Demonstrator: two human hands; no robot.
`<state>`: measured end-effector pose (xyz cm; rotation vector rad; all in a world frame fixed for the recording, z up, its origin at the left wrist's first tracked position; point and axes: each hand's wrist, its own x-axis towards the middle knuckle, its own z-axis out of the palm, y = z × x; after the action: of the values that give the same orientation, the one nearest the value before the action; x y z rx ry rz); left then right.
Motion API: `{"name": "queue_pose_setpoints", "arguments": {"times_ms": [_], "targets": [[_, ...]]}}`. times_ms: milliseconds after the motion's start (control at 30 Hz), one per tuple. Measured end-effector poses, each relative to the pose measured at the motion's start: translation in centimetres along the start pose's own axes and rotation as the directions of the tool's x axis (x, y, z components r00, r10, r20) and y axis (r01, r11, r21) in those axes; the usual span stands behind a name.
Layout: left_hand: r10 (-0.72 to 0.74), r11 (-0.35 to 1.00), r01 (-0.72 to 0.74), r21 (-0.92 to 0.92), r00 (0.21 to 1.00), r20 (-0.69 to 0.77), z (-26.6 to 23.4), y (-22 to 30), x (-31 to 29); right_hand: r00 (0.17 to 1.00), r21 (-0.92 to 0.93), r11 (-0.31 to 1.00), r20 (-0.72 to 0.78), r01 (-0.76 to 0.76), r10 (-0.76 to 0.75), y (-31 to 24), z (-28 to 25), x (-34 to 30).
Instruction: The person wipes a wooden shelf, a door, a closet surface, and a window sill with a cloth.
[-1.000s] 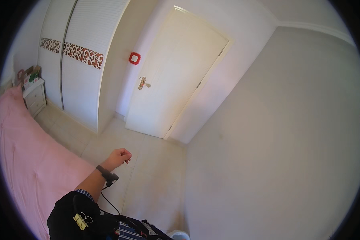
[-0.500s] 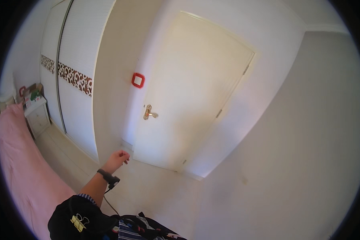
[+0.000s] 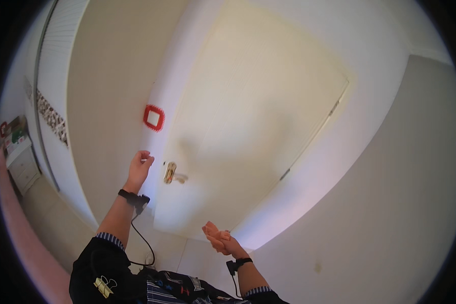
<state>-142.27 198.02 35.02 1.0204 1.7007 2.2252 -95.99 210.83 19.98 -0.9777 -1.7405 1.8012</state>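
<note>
My left hand [image 3: 138, 169] is raised at the left of the cream door [image 3: 258, 101], its fingers loosely bent and nothing in them. Just right of it, apart from it, is the brass-coloured lever handle [image 3: 171, 174] on the door. Lower and further right, my right hand [image 3: 233, 247] grips a bunched pinkish-orange cloth [image 3: 215, 235] in front of the door's lower part. A light switch [image 3: 153, 118] in a red scalloped frame is on the wall above my left hand.
A wardrobe [image 3: 55, 66] with a patterned brown-and-white band stands at the left. Beyond it are a white bedside cabinet [image 3: 23, 164] and a pink-covered bed [image 3: 25, 243]. A grey wall [image 3: 370, 202] runs along the right. Cables hang from both wrist straps.
My left hand has risen towards the door handle. My right hand has come into view with the cloth. The door and switch appear nearer, and the view has shifted right.
</note>
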Motion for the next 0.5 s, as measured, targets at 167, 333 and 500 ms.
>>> {"name": "queue_pose_setpoints", "arguments": {"times_ms": [167, 333, 500], "targets": [[0.055, 0.993, -0.048, 0.110, 0.997, -0.061, 5.0, -3.7, 13.2, 0.977, 0.084, 0.994, -0.208, 0.069, -0.050, -12.0, -1.3, 9.2], [0.319, 0.927, -0.279, 0.252, 0.938, -0.138, 13.9, -7.7, 23.3, 0.751, 0.128, 0.805, -0.468, 0.580, -0.467, -24.4, -9.0, 18.3], [0.042, 0.996, -0.038, -0.083, 0.998, 0.043, 15.4, -12.3, 23.6, 0.258, -0.507, 0.461, -0.420, 0.728, -0.870, -41.3, -3.5, 25.0]]}}
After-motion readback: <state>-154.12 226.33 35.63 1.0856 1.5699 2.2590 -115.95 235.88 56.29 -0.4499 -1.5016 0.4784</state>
